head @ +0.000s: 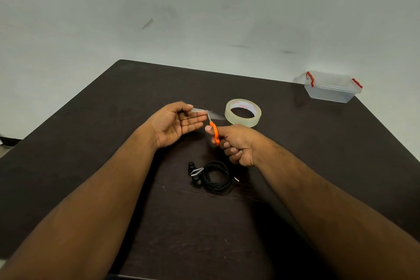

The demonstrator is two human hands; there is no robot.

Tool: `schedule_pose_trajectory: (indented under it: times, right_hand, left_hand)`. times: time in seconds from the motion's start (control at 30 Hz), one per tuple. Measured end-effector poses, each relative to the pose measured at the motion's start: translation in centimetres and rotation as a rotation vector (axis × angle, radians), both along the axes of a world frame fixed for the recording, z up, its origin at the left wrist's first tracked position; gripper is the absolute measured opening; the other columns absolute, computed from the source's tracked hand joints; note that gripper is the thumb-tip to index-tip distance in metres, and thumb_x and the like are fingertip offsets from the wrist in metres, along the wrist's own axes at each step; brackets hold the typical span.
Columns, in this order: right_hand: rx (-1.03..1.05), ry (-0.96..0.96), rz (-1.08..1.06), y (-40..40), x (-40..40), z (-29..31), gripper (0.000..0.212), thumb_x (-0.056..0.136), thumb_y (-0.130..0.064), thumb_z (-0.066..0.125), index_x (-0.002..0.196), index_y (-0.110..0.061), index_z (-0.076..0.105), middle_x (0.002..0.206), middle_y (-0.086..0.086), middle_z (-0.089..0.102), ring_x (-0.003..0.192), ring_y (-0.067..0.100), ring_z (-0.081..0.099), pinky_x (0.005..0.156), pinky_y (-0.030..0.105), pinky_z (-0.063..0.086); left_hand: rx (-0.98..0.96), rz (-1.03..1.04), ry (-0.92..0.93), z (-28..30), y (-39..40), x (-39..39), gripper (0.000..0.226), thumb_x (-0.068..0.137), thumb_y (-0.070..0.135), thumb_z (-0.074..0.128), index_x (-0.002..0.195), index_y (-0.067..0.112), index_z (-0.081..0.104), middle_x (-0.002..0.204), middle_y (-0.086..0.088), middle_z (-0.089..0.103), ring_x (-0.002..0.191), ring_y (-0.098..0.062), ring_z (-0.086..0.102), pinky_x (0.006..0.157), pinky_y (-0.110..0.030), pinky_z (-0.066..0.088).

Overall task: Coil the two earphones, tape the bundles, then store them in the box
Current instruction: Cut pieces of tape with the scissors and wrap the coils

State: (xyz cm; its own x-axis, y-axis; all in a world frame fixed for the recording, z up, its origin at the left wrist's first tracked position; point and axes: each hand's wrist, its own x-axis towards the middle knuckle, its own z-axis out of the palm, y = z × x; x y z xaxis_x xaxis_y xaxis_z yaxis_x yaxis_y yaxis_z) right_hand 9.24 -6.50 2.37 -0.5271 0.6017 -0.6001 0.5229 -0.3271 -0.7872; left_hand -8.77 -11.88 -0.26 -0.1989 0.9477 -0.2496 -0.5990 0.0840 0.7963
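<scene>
Right hand [236, 143]: fingers curled tight round the orange handles of the scissors [214, 130]; a full closed hold, thumb side uppermost, raised above the table.
Scissors: blades point up and away from the person, their tip meeting the tape strip [208, 113]; how far the blades stand apart cannot be told, they are too small.
Left hand [179, 123]: palm turned up, thumb and forefinger pinching the free end of the tape strip; the other three fingers lie straight and relaxed below it.
Tape strip: clear, drawn out taut from the tape roll [243, 112] to the left hand's pinch, just left of the roll.
Tape roll: clear tape on a white core with red print, lying flat; taken here as the landmark.
Earphone bundle [214, 176]: black cord wound in a loop, earbuds at its left side, plug at its right; lies on the table nearer the person than the tape roll, below the right hand and apart from it.
Box [332, 86]: clear plastic with red clips, lid off, well beyond and to the right of the tape roll, at the table's far right corner.
Table [113, 143]: dark; its far edge runs behind the tape roll, bare surface lies left of the roll and between roll and box.
Wall [204, 7]: pale, behind the table's far edge.
</scene>
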Motion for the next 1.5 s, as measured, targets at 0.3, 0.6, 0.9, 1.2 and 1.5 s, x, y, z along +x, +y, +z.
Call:
schedule_pose_trajectory:
  times: [0.3, 0.6, 0.9, 1.2, 1.5]
  right_hand:
    - [1.031, -0.504, 0.204, -0.4, -1.6, 0.6, 0.036, 0.071, -0.032, 0.077, 0.062, -0.013, 0.048, 0.060, 0.002, 0.058, 0.056, 0.017, 0.060, 0.051, 0.025, 0.042]
    - [1.255, -0.510, 0.315, -2.4, -3.6, 0.2, 0.041, 0.082, -0.030, 0.068, 0.111, -0.015, 0.043, 0.094, 0.007, 0.059, 0.087, 0.029, 0.061, 0.060, 0.036, 0.043]
    - [0.901, -0.266, 0.358, -0.6, -3.5, 0.3, 0.040, 0.062, -0.020, 0.086, 0.087, -0.020, 0.054, 0.071, -0.005, 0.058, 0.062, 0.012, 0.053, 0.048, 0.024, 0.035]
    - [0.451, -0.206, 0.381, 1.9, -2.7, 3.6, 0.009, 0.087, -0.012, 0.068, 0.080, -0.008, 0.071, 0.068, 0.009, 0.071, 0.034, 0.005, 0.041, 0.034, 0.015, 0.033]
    - [0.429, 0.465, 0.291, 2.1, 0.3, 3.6, 0.032, 0.081, -0.021, 0.071, 0.112, -0.029, 0.069, 0.122, -0.014, 0.062, 0.107, 0.000, 0.059, 0.093, 0.028, 0.047]
  left_hand:
    - [-0.022, 0.148, 0.099, -0.1, -0.8, -2.6, 0.021, 0.093, 0.015, 0.052, 0.082, 0.010, 0.069, 0.100, -0.018, 0.074, 0.095, -0.028, 0.072, 0.069, -0.035, 0.060]
    - [0.013, 0.233, 0.195, 0.8, -1.5, -2.0, 0.013, 0.091, 0.018, 0.060, 0.091, 0.006, 0.064, 0.091, -0.016, 0.074, 0.087, -0.028, 0.073, 0.067, -0.034, 0.059]
    - [-0.093, 0.265, 0.404, 0.1, -1.0, 0.6, 0.010, 0.091, 0.012, 0.061, 0.086, 0.004, 0.062, 0.088, -0.017, 0.072, 0.078, -0.024, 0.073, 0.069, -0.029, 0.059]
    - [-0.069, 0.238, 0.362, -0.1, -1.4, 0.2, 0.008, 0.088, 0.012, 0.067, 0.087, 0.005, 0.067, 0.090, -0.016, 0.074, 0.086, -0.026, 0.073, 0.070, -0.031, 0.058]
    - [0.156, -0.124, 0.528, 1.8, -2.8, 1.3, 0.019, 0.069, 0.024, 0.082, 0.075, 0.008, 0.073, 0.076, -0.017, 0.072, 0.068, -0.026, 0.072, 0.059, -0.031, 0.059]
